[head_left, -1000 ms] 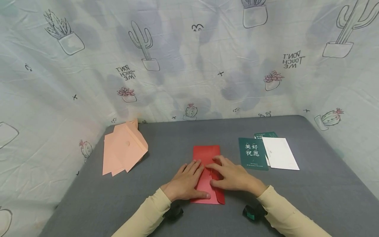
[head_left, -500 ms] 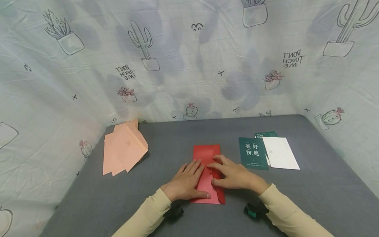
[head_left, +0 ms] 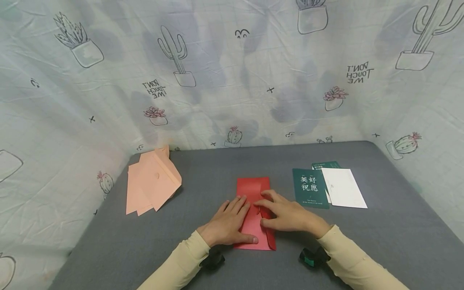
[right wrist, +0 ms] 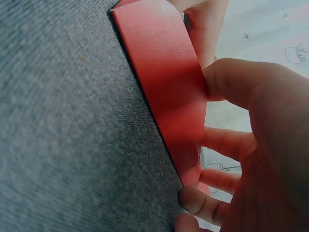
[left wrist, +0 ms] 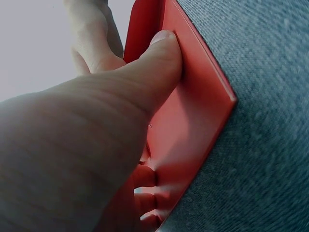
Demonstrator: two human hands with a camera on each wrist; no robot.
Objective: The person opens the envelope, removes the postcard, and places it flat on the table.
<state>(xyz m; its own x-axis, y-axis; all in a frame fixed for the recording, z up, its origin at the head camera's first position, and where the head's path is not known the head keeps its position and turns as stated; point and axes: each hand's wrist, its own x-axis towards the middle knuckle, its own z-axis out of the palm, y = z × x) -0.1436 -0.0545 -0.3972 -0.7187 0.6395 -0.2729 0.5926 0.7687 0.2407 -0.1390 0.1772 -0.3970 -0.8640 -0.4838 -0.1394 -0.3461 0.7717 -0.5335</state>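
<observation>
A red envelope (head_left: pixel 248 231) lies lengthwise on the grey table, its long flap (right wrist: pixel 166 87) along the right side and tilted up off the body. My left hand (head_left: pixel 226 223) lies flat across the envelope's left half with its fingers straight. In the left wrist view its thumb (left wrist: pixel 161 63) presses the paper near the flap fold. My right hand (head_left: pixel 286 213) bends over the right side. The right wrist view has its thumb and fingertips at the flap's free edge, with the last fingers near the flap's far end.
Several peach envelopes (head_left: pixel 148 187) lie fanned at the back left. To the right are green cards (head_left: pixel 308 197) with white characters and a white card (head_left: pixel 344 189) overlapping them. A cactus-print curtain (head_left: pixel 232 100) hangs behind the table (head_left: pixel 210 169).
My right hand has shifted slightly to the right, its thumb and index fingertip moving with the flap's edge. My left hand stays in place on the envelope.
</observation>
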